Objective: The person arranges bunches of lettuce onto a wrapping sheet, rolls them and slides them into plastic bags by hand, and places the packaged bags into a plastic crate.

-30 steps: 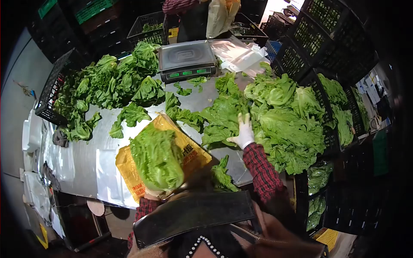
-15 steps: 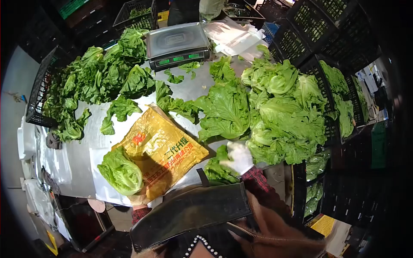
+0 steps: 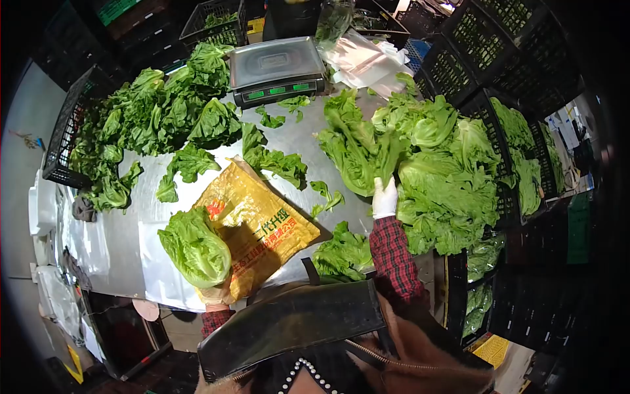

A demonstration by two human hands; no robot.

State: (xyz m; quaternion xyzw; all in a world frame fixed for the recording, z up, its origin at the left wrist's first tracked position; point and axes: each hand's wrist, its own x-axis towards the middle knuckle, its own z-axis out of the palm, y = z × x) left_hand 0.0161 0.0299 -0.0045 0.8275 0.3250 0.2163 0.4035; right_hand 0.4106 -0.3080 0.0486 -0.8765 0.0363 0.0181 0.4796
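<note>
My left hand holds a lettuce head by its base end; most of its fingers are hidden beneath the lettuce. That head is over a yellow plastic bag printed with red and green characters, lying flat on the metal table. My right hand, in a white glove, is closed round the base of another leafy lettuce, whose leaves point away from me. To its right lies a big heap of lettuce. Loose lettuce leaves rest near the table's front edge.
A digital scale stands at the back, with clear plastic bags beside it. Darker leafy greens are piled at the left by a black crate. More black crates stand on the right. Another person is partly visible behind the scale.
My right hand has gone from the leaves at the front edge to the lettuce farther back and gripped its base; that lettuce has shifted. My left hand's lettuce has moved slightly up and right.
</note>
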